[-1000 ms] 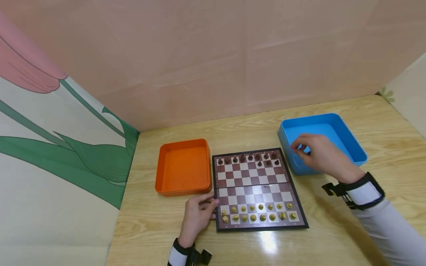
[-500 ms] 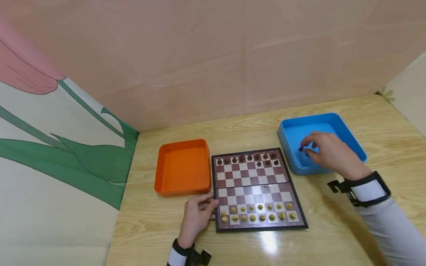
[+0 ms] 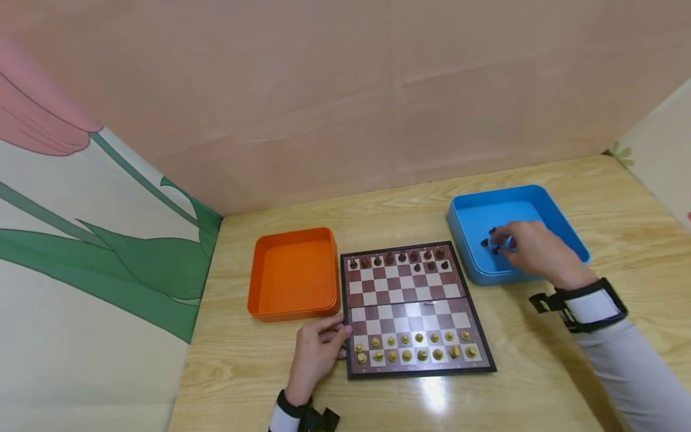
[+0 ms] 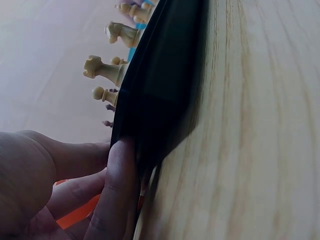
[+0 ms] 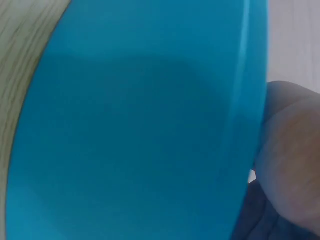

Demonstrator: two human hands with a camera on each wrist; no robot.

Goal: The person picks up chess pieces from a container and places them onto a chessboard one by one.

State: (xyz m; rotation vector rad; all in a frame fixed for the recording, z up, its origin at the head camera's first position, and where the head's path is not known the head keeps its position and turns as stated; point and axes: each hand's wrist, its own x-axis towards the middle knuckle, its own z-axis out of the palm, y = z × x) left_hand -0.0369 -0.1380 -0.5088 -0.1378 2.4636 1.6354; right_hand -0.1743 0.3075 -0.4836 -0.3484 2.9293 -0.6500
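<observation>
Left tray [image 3: 294,273], chessboard [image 3: 399,310] to its right, right tray [image 3: 502,211] beyond, loose pieces [image 3: 484,242] inside

From the head view, we look forward and down at the whole chessboard [image 3: 396,312]. Our left wrist view peeks low and close at its left side. Our right wrist view faces the blue box [image 5: 125,150], very near. The head view shares both.

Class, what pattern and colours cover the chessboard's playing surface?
The chessboard has brown and white checks, best seen in the head view.
</observation>
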